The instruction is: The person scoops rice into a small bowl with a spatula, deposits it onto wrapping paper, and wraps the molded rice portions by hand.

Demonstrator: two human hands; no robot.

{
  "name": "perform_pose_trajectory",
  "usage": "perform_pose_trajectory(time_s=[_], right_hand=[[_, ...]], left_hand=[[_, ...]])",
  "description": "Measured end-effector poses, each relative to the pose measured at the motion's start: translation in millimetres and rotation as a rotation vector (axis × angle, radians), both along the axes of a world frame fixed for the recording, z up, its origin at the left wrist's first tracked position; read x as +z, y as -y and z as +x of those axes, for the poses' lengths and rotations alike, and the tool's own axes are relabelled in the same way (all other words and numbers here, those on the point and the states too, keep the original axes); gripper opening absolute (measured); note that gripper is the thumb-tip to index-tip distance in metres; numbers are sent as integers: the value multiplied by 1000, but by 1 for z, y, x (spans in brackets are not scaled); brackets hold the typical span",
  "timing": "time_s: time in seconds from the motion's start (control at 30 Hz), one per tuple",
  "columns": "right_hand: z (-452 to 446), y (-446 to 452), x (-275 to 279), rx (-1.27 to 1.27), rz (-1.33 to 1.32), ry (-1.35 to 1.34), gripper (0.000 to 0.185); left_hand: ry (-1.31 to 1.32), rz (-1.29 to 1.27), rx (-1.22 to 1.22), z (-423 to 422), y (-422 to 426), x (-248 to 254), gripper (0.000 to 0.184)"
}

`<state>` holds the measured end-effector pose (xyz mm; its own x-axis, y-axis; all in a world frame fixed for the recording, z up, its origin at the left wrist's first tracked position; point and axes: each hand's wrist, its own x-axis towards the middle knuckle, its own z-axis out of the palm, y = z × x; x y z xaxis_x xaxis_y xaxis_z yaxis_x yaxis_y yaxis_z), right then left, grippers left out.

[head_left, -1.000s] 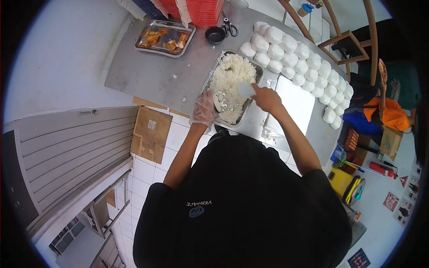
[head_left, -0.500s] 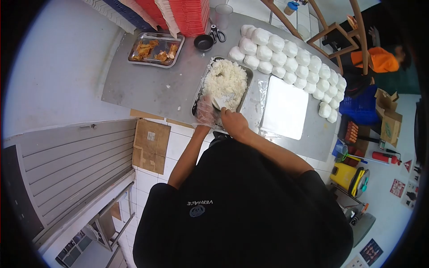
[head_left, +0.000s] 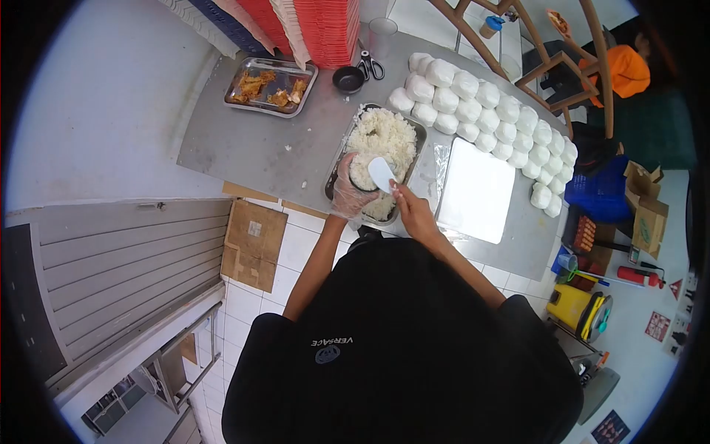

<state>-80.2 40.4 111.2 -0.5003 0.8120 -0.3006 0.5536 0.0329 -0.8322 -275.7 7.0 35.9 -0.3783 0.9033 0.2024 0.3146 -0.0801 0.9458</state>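
My left hand (head_left: 347, 192), in a clear plastic glove, is wrapped round a small dark-rimmed bowl (head_left: 352, 173) filled with rice. The bowl is over a metal tray (head_left: 421, 152) heaped with cooked white rice (head_left: 384, 137). A white rice paddle (head_left: 381, 174) is gripped by its handle in my bare right hand (head_left: 416, 211); its blade lies against or just over the rice at the bowl's right side. My palm and fingers hide much of the bowl.
Wrapped white bundles (head_left: 488, 118) are stacked at the right beside white sheets (head_left: 477, 191). Farther back are a tray of fried pieces (head_left: 271, 87), a black bowl (head_left: 347, 79), scissors (head_left: 370, 66), a clear cup (head_left: 382, 33) and red stacked boxes (head_left: 325, 29). A person in orange (head_left: 627, 72) is beyond.
The bowl, earlier hidden low in the tray, now shows with rice in it in my left hand. The paddle has come up out of the rice to the bowl's right side.
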Motion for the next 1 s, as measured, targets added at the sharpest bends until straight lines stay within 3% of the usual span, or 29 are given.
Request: perform_pose_trajectory(time_s=[0.1, 0.2, 0.23, 0.3, 0.33, 0.4, 0.53, 0.6, 0.7, 0.8, 0.9, 0.97, 1.0], right_hand=[[-7, -12, 20, 181, 97, 195, 34], [18, -62, -13, 368, 179, 15, 32], [22, -83, 12, 431, 40, 98, 31], [21, -86, 43, 208, -109, 16, 38], [20, -77, 35, 216, -117, 24, 38], [9, -51, 14, 294, 286, -102, 36], [7, -36, 33, 306, 329, 175, 43], [11, -35, 44, 325, 380, 363, 57], [23, -34, 36, 479, 521, 354, 68], [29, -36, 32, 595, 546, 370, 67], [29, -37, 19, 658, 638, 417, 70], [28, -39, 5, 649, 700, 406, 69], [27, -40, -4, 641, 759, 396, 69]], left_hand=[[-82, -68, -15, 0, 2, 20, 104], [-155, -93, -134, -7, 5, 0, 103], [-158, -89, -138, -6, 6, 0, 103], [-91, -133, -162, -3, 6, 1, 105], [-115, -149, -197, -6, 5, -1, 107], [-106, -165, -222, -9, 4, 4, 108], [-35, -276, -349, -26, 1, 19, 109], [8, -363, -426, -33, 5, 15, 110], [-13, -379, -547, -41, 2, 19, 111], [104, -435, -634, -45, 3, 23, 104], [478, -463, -739, -46, 5, 19, 102], [840, -659, -608, -45, 13, 23, 100], [839, -659, -610, -43, 15, 31, 100]])
